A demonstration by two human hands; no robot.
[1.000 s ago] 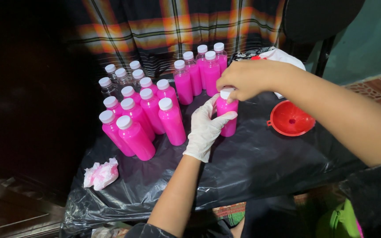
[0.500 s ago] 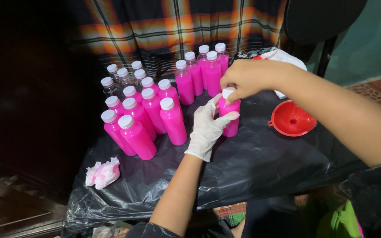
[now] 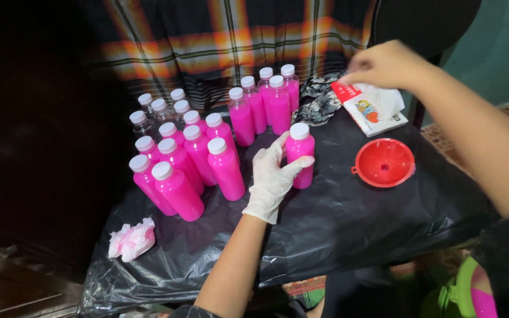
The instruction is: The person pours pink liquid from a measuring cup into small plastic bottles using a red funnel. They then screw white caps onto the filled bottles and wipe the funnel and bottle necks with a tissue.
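A pink-filled plastic bottle (image 3: 300,154) with a white cap stands upright on black plastic sheeting (image 3: 349,224). My left hand (image 3: 271,179), in a white glove, wraps its fingers around the bottle's left side. My right hand (image 3: 384,63) is bare and raised at the back right, above a pack of tissues (image 3: 371,107), its fingers touching a white tissue that sticks out of the pack. A red funnel (image 3: 384,162) lies to the right of the bottle.
Several capped pink bottles (image 3: 191,162) stand grouped at the left, and more of these bottles (image 3: 264,104) behind the held one. A pink-stained crumpled tissue (image 3: 132,239) lies at front left. Plaid cloth (image 3: 219,41) hangs at the back.
My right hand has left the bottle's cap and moved up and right to the tissue pack. The left hand still holds the bottle, whose cap now shows.
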